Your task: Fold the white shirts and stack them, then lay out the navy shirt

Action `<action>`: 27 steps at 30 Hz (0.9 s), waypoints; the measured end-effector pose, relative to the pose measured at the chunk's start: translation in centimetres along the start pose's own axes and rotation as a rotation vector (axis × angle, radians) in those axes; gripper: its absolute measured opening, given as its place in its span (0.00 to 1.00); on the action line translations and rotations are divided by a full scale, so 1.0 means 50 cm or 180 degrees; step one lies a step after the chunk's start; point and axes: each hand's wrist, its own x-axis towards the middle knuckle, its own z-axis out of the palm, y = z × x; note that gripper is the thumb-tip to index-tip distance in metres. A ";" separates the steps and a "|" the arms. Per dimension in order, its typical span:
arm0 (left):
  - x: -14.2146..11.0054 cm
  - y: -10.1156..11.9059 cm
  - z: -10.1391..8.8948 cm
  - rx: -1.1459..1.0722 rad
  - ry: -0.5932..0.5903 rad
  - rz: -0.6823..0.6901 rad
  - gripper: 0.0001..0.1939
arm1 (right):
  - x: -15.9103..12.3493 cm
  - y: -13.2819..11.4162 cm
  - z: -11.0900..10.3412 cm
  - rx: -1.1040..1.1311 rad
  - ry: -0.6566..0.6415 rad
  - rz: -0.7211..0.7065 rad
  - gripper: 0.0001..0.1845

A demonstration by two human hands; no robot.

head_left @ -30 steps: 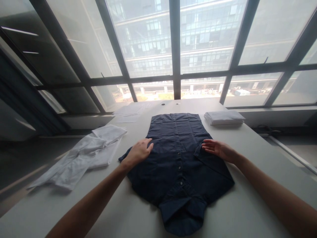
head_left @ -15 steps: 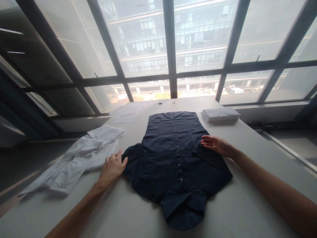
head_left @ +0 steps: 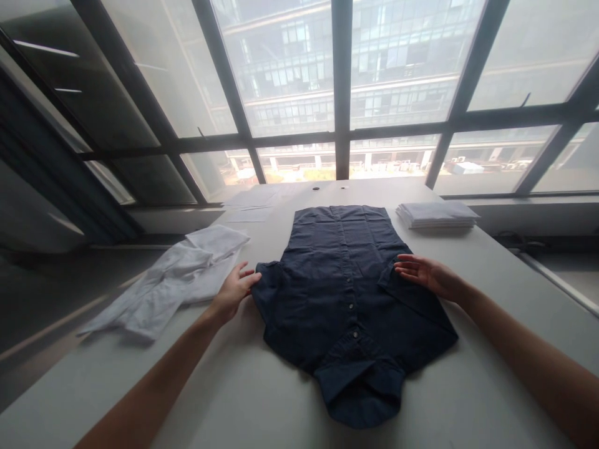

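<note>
A dark navy button-up shirt [head_left: 346,293] lies flat on the pale table [head_left: 262,399], collar toward me and hem toward the window. My left hand [head_left: 234,288] rests open at the edge of its left sleeve, fingers spread and touching the cloth. My right hand [head_left: 423,273] lies open, palm up, on the folded-in right sleeve. Neither hand grips the fabric.
A crumpled white garment [head_left: 178,284] lies left of the shirt near the table's left edge. A stack of folded white cloths [head_left: 437,215] sits at the back right. Papers [head_left: 250,202] lie at the far left by the large windows.
My left hand slid off the shirt's left chest outward to the sleeve edge. My right hand stayed on the right sleeve. The view shifted slightly.
</note>
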 end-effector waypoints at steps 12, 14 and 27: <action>-0.016 0.045 0.162 -0.0029 -0.0373 0.0946 0.35 | 0.012 0.016 -0.022 0.0134 0.0065 0.0062 0.14; -0.019 0.043 0.197 0.0241 -0.0479 0.1009 0.33 | 0.010 0.013 -0.017 0.0164 0.0098 0.0106 0.13; -0.024 -0.001 0.136 0.3814 -0.0991 0.1918 0.27 | 0.010 0.015 -0.020 0.0142 -0.0009 0.0096 0.14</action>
